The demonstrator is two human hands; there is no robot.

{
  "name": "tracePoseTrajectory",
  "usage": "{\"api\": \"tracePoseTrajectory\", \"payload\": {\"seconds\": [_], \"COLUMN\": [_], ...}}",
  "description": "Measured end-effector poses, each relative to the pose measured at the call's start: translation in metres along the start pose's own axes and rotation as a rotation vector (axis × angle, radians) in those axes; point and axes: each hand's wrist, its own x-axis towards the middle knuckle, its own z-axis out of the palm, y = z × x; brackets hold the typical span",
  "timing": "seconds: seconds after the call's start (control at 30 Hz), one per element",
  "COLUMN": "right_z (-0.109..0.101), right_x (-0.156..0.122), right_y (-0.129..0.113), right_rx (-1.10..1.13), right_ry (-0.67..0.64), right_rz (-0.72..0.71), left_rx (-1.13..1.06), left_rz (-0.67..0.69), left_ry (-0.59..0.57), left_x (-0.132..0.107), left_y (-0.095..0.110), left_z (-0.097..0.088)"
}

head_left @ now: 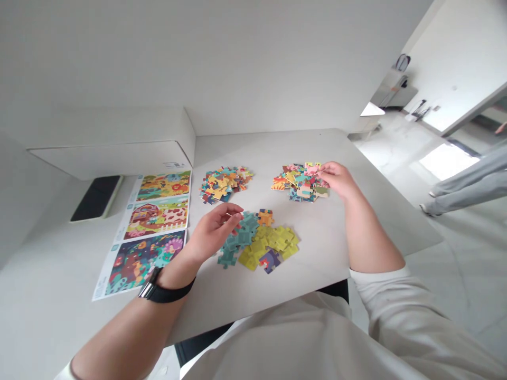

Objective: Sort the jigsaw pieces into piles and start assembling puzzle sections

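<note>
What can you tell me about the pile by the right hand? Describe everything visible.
The pile is a loose heap of flat jigsaw pieces, apparently printed card, with pink, orange, yellow, green and teal patches. Knobs and notches show along edges. The pieces overlap at mixed angles, seemingly unjoined. It sits on the far part of the pale table. The right hand is at its right edge, by a pink piece; whether it grips that is unclear.
</note>
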Motion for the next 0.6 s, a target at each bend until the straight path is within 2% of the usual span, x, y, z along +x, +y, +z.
{"api": "tracePoseTrajectory", "payload": {"seconds": [0.13,0.27,0.47,0.6], "right_z": [-0.012,-0.016,-0.015,-0.017], "right_x": [0.006,0.008,0.009,0.008], "right_y": [0.007,0.011,0.017,0.021], "right_rx": [-0.170,-0.273,-0.480,-0.527], "right_ry": [-0.020,-0.058,-0.059,-0.103], "right_rz": [0.124,0.187,0.148,0.122], "left_rx": [0.051,0.077,0.123,0.188], "left_rz": [0.011,0.016,0.028,0.050], "left_ry": [-0.002,-0.007,0.022,0.064], "left_x": [0.000,0.000,0.000,0.000], "left_y": [-0.003,-0.005,-0.005,-0.005], "left_z": [-0.001,-0.001,-0.006,-0.013]}}
